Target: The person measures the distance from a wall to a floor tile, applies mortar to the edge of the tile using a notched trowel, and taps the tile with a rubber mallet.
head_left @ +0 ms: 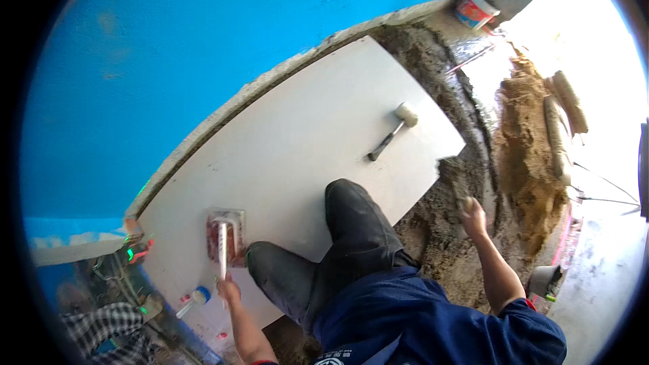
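Observation:
I kneel on a large white slab (284,162) beside a blue wall. My left hand (228,288) is closed round the end of a long white handle (223,250). This handle reaches over a rectangular, red-stained plate (235,230) on the slab; whether the two are joined I cannot tell. My right hand (474,218) grips a trowel (454,172), its dark, mortar-smeared blade beside the slab's right edge, over wet grey mortar (433,230). A mallet (407,115) with a pale head and black grip lies on the slab, touched by neither hand.
Heaped brown sand (527,149) and filled sacks (558,138) lie at the right. A red-and-white bucket (476,8) stands by the wall's far corner. At lower left are a blue-and-white roll-like object (201,295) and a person's checked sleeve (108,324). A grey bucket (543,280) sits at lower right.

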The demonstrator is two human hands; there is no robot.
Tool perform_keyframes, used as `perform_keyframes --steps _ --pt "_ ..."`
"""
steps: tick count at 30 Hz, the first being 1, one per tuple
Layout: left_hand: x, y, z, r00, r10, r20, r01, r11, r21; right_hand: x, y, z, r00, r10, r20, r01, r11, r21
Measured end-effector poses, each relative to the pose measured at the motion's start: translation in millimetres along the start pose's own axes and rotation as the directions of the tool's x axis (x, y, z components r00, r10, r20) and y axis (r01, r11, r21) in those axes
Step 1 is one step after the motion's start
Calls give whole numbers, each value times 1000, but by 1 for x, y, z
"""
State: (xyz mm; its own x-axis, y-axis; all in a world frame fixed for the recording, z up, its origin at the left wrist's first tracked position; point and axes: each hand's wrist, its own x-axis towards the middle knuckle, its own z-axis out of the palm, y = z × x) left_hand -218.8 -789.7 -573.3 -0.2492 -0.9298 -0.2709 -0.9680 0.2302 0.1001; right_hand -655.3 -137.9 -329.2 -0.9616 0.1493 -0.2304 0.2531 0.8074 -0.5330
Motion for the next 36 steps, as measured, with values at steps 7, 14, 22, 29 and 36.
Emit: perform_keyframes --steps 7,14,22,29,36 --pt "-111 -68 11 976 -211 56 217 967 -131 78 -141 96 882 -410 233 463 848 -259" --pt "-132 -10 -77 915 -399 -56 387 910 -147 70 -316 210 589 -654 475 731 682 34" --pt "55 77 -48 861 -481 -167 292 736 -611 -15 -484 356 228 -718 658 859 466 211" --pt "168 104 18 685 -679 -264 607 733 -307 -74 -582 489 48 -618 784 856 430 287" --pt "172 96 5 707 -678 -200 600 725 -337 -149 -661 655 -60 -348 936 716 638 284"
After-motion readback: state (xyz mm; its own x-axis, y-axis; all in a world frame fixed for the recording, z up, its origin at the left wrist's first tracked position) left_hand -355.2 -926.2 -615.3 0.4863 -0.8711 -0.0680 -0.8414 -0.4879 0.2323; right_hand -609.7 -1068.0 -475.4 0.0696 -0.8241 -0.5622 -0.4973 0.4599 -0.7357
